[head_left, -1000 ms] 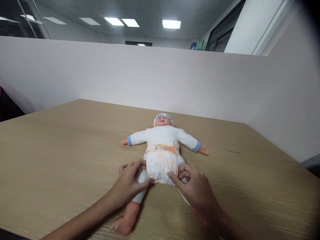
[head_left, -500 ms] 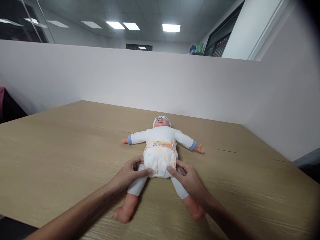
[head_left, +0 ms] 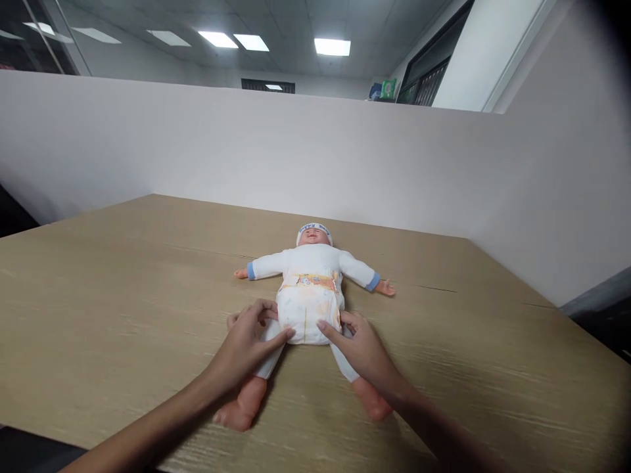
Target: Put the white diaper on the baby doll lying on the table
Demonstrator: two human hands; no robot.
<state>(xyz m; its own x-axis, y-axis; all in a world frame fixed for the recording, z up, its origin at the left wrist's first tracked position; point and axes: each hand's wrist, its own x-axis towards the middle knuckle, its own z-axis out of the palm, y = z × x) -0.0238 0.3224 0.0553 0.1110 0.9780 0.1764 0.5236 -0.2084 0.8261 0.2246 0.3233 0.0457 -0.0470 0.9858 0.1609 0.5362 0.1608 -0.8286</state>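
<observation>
A baby doll [head_left: 315, 255] in a white suit with blue cuffs and a lettered headband lies on its back, arms spread, head away from me. Round its hips sits a white diaper [head_left: 311, 312] with an orange patterned waistband. My left hand [head_left: 254, 334] grips the diaper's lower left leg edge, thumb on the front and fingers at the side. On the opposite leg edge my right hand [head_left: 363, 347] holds in the same way, thumb pressed on the front. Some fingertips are hidden behind the diaper's sides. The doll's bare feet point toward me.
The doll lies on a wide wood-grain table [head_left: 148, 282]. Behind the table stands a low white partition [head_left: 246, 151], with a green package [head_left: 388, 89] visible beyond it. A dark object [head_left: 604, 315] borders the table on the right.
The view has shifted slightly, so everything sits a little farther left and up. Both hands stay at the diaper's leg edges; its lower front looks flatter and smoother.
</observation>
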